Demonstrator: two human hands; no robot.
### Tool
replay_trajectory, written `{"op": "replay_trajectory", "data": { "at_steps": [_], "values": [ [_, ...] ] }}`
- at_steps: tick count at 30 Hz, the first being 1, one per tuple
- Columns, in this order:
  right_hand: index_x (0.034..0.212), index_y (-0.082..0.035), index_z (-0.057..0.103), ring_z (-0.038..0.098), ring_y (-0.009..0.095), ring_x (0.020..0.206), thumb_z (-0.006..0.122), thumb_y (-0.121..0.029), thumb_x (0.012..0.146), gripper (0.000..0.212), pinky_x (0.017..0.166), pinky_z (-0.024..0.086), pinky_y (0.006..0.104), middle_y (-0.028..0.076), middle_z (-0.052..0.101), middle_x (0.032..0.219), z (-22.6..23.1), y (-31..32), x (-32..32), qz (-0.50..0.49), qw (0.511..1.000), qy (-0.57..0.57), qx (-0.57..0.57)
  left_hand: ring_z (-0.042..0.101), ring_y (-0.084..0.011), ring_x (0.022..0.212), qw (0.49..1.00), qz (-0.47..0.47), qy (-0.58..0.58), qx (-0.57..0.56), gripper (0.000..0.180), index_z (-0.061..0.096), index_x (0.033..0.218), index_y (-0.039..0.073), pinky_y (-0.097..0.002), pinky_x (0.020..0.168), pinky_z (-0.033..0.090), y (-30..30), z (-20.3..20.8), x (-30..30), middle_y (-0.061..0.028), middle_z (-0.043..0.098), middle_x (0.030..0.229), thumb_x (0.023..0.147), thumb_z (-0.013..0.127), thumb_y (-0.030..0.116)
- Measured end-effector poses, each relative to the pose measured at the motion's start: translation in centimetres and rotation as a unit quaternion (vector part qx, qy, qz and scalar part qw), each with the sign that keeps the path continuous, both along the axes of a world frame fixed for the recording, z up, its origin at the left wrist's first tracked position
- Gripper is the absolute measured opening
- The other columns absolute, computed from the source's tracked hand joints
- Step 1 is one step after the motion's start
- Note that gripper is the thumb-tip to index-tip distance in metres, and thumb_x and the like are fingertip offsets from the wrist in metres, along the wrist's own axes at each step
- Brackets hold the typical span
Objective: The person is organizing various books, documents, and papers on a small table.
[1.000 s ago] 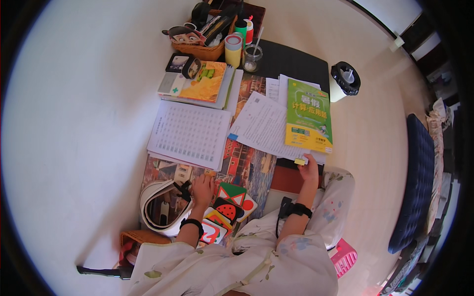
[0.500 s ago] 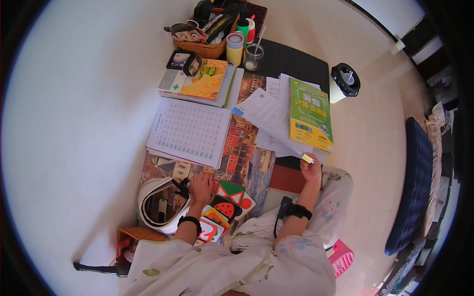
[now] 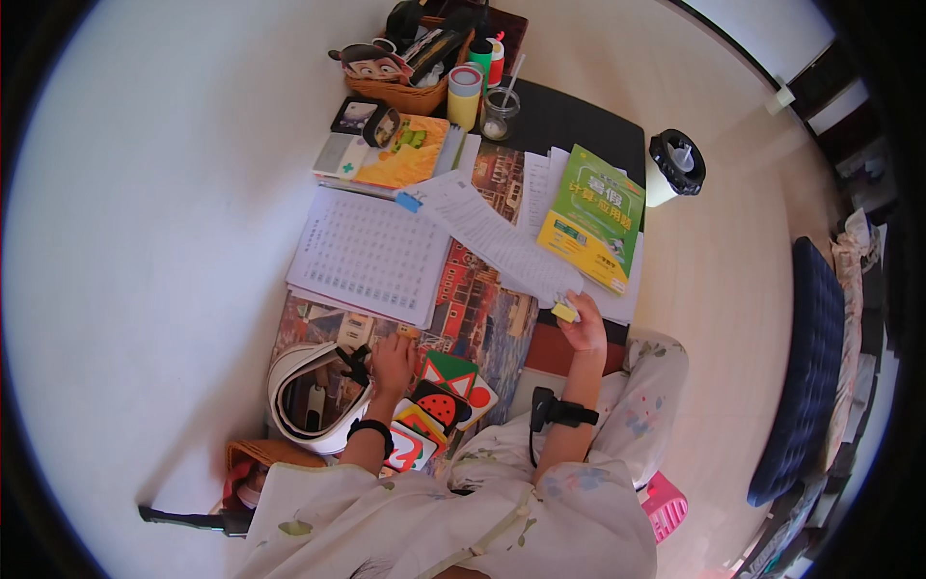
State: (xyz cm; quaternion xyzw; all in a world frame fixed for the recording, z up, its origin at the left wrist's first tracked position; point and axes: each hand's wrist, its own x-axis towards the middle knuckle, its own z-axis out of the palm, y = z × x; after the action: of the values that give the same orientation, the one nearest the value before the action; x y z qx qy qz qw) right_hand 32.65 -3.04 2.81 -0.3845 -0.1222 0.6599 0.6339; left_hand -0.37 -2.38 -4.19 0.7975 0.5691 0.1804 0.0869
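Head cam, yellow clip [image 3: 564, 313] pinched in R hand [image 3: 585, 331], papers [image 3: 497, 234] up-left of fingers

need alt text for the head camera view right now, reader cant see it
A person's right hand pinches a yellow clip at the end of some paper sheets, beside a green-and-yellow workbook on a cluttered table. The left hand lies between a white ring-shaped object and colourful picture cards.
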Motion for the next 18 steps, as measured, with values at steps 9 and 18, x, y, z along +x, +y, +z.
{"op": "replay_trajectory", "data": {
  "at_steps": [9, 18],
  "values": [
    [0.096, 0.003, 0.051, 0.052, 0.011, 0.048, 0.052, -0.019, 0.083, 0.025, 0.037, 0.039, 0.0218, 0.007, 0.059, 0.07, 2.5, 1.3, -1.9, 0.048, 0.99, -0.134, 0.017, 0.048, -0.0265, 0.075, 1.0, 0.0, -0.023, -0.006, 0.008, 0.052, 0.078, 0.008, -0.0385, 0.068, 0.036, 0.0, 0.0, -0.1, -0.0078, 0.049, 0.077, 0.077, 0.052, 0.016],
    [0.1, 0.003, 0.052, 0.055, 0.012, 0.052, 0.051, -0.019, 0.084, 0.027, 0.039, 0.041, 0.0217, 0.007, 0.06, 0.074, 2.8, 1.7, -3.0, 0.042, 0.991, -0.129, 0.023, 0.048, -0.0265, 0.074, 1.0, 0.003, -0.02, 0.003, 0.008, 0.051, 0.077, 0.008, -0.0388, 0.068, 0.036, -0.1, -0.3, -0.2, -0.0085, 0.048, 0.077, 0.077, 0.052, 0.016]
  ]
}}
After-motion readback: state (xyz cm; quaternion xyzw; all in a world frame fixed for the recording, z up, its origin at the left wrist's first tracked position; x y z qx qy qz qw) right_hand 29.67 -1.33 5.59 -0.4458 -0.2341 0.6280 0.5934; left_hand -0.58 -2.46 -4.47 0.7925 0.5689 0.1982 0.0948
